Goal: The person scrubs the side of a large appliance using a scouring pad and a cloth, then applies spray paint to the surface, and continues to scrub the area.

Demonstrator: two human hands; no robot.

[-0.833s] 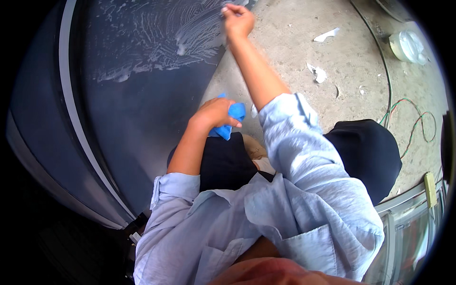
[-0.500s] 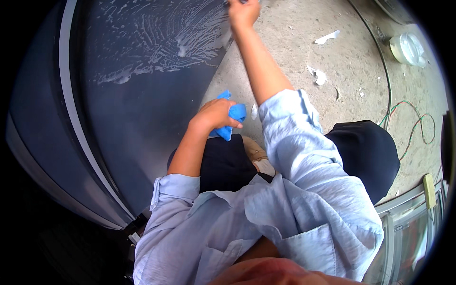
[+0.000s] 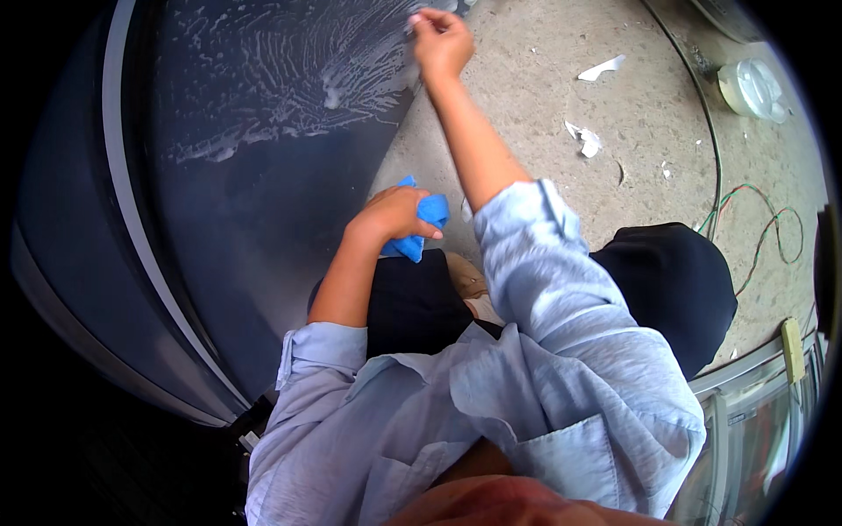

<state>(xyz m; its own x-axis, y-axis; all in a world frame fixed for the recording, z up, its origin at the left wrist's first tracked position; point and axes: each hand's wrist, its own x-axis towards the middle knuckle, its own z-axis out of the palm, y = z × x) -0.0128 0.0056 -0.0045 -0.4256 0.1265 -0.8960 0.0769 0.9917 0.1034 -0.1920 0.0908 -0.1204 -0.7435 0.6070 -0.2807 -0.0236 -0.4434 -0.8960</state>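
Note:
My left hand is closed around a crumpled blue cloth, held just above my knee beside a large dark glass panel. My right hand is stretched far forward at the panel's upper right edge, fingers pinched together against the glass; whether it grips anything small is hidden. White soapy foam streaks cover the upper part of the panel. I wear a light blue shirt with rolled sleeves and dark trousers.
A grey trim strip runs down the panel's left side. The concrete floor at right carries white paper scraps, a round clear plastic container, and thin coloured wires. A glass-fronted cabinet stands at lower right.
My right hand has moved up and slightly right along the panel's edge. My left hand with the blue cloth has stayed in place.

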